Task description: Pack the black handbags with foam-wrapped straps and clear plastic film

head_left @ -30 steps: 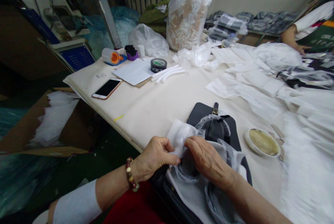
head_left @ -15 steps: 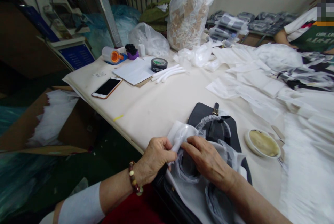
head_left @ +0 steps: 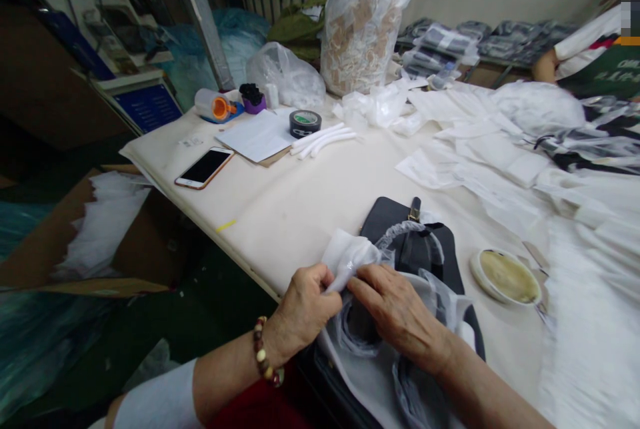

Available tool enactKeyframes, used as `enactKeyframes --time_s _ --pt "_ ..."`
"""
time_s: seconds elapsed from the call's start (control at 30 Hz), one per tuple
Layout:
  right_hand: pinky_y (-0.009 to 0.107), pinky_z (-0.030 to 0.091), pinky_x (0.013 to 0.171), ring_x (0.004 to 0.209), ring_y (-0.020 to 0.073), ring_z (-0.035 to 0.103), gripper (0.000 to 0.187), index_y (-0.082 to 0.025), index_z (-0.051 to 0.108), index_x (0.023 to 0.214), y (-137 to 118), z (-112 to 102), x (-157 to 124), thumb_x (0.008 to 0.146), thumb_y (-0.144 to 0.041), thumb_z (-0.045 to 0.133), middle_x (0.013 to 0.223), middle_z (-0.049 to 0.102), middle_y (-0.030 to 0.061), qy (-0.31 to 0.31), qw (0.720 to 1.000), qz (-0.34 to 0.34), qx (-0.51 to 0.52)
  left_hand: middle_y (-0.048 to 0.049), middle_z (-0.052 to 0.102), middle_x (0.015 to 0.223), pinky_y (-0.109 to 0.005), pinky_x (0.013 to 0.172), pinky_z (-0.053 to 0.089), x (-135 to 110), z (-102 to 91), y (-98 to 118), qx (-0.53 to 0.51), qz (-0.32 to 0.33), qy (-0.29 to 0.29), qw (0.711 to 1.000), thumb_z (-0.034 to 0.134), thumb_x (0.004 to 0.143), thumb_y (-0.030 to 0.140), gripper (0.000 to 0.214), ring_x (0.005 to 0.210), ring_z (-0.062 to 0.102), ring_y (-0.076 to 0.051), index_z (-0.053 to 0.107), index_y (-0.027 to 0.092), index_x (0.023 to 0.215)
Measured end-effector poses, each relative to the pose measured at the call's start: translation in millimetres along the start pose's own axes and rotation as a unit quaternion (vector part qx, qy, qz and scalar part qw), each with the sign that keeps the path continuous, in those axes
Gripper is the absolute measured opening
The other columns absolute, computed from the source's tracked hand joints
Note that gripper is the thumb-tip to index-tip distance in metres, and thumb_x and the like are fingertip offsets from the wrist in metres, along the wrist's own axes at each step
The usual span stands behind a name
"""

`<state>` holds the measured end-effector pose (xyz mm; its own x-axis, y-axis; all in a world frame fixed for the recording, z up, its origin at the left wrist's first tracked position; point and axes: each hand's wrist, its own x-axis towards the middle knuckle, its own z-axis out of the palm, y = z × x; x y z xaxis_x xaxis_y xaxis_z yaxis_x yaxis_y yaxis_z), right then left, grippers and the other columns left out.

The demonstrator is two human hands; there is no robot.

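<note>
A black handbag [head_left: 387,219] lies at the near edge of the cream table [head_left: 300,205], its handle [head_left: 413,232] wound in clear film. My left hand [head_left: 305,312], with a bead bracelet on the wrist, pinches a white wrapping sheet [head_left: 347,255] beside the bag. My right hand [head_left: 400,315] presses and grips the same sheet and the clear plastic over the bag's strap. Both hands touch each other at the fingertips.
A phone [head_left: 204,168], papers [head_left: 257,137], a tape roll [head_left: 305,123], white foam tubes [head_left: 325,140] and a tall plastic bag [head_left: 365,19] stand farther back. A round dish [head_left: 505,275] sits right of the handbag. White wrapping sheets [head_left: 500,155] cover the right side; another person's arm [head_left: 545,67] is far right.
My left hand has slid slightly right and nearer, closing tighter on the white sheet. The other person's arm at the far right has drawn back. The bag has stayed put.
</note>
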<state>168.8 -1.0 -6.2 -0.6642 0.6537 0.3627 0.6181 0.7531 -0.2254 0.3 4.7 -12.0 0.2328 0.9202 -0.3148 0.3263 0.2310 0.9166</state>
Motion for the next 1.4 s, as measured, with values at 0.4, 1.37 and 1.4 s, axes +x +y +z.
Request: enactKeyframes --time_s 0.4,1.37,1.4 --pt "0.029 0.042 0.060 0.065 0.0176 0.047 0.039 -0.012 0.054 0.087 1 3 -3 0.096 -0.015 0.016 0.075 0.054 0.0082 0.002 1.000 -0.014 -0.017 0.0002 0.046 0.070 -0.029 0.064 0.030 -11 8.1 9 0.278 0.081 -0.016 0.957 0.041 0.074 -0.001 0.020 0.065 0.042 -0.015 0.040 0.018 0.068" --pt "0.026 0.040 0.062 0.067 0.0157 0.048 0.014 -0.013 0.056 0.089 -1 4 8 0.090 -0.010 0.043 0.079 0.054 0.0044 -0.096 0.991 0.095 0.020 -0.0119 0.057 0.087 -0.037 0.077 0.046 -12 25.2 18 0.541 0.095 -0.043 0.834 0.026 0.078 -0.004 0.033 0.084 0.057 -0.024 0.053 0.010 0.092" --pt "0.026 0.040 0.062 0.067 0.0157 0.048 0.014 -0.013 0.056 0.090 -1 4 8 0.090 -0.010 0.043 0.079 0.054 0.0044 -0.095 0.991 0.096 0.012 -0.0118 0.057 0.087 -0.036 0.076 0.046 -12 22.9 15 0.540 0.097 -0.045 0.835 0.025 0.079 -0.004 0.033 0.084 0.058 -0.023 0.053 0.010 0.091"
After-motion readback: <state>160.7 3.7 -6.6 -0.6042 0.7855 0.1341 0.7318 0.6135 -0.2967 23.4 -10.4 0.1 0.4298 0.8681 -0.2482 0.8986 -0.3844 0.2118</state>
